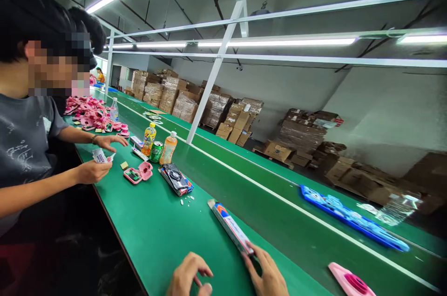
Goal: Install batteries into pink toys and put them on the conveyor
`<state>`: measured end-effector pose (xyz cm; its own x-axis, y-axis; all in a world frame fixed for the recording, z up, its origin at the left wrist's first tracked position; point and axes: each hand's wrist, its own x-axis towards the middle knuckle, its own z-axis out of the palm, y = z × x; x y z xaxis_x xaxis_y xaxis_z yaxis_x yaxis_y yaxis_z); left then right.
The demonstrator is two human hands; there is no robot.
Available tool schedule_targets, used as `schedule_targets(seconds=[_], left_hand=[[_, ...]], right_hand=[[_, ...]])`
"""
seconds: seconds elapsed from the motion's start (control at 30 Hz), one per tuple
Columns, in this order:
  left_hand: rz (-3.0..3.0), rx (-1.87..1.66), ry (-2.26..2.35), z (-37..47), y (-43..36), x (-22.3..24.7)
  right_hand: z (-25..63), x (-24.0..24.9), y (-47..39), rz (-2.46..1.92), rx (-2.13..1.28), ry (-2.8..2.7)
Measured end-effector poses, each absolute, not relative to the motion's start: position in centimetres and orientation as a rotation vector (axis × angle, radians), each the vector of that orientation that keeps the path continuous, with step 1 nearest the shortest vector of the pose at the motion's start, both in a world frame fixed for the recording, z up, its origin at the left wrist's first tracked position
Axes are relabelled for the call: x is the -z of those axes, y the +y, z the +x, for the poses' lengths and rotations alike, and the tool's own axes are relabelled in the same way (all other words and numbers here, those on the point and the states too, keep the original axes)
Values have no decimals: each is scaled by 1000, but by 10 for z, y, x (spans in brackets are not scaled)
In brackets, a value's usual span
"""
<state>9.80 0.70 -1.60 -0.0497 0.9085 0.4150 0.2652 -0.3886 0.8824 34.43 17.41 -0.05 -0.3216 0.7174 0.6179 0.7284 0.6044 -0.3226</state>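
A long, narrow cardboard box (230, 228), white with blue and orange print, lies on the green table (150, 221). My right hand (268, 273) grips its near end between thumb and fingers. To the left of it, my left hand (190, 275) is over the table with bent fingers held apart and nothing in them. Beyond the box's far end are a dark phone-like item (173, 176) on a flat box and a few small white bits (186, 201).
Bottles (169, 148), a green can (156, 151) and an open pink case (139, 173) stand farther along. At left, a co-worker's hand (94, 171) holds a small packet. On the belt (265, 189) lie a blue tray (349, 216) and a pink piece (351, 279).
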Motion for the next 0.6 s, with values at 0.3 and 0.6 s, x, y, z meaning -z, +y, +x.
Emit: schedule_targets(seconds=[0.3,0.6], left_hand=[[1923,-1120,2181,-132,58,-59],[2153,-869,1882,-90,35,-38]], right_hand=[[344,24,195,-1225,61,-2055],[300,37,131,-939,120,-1952]])
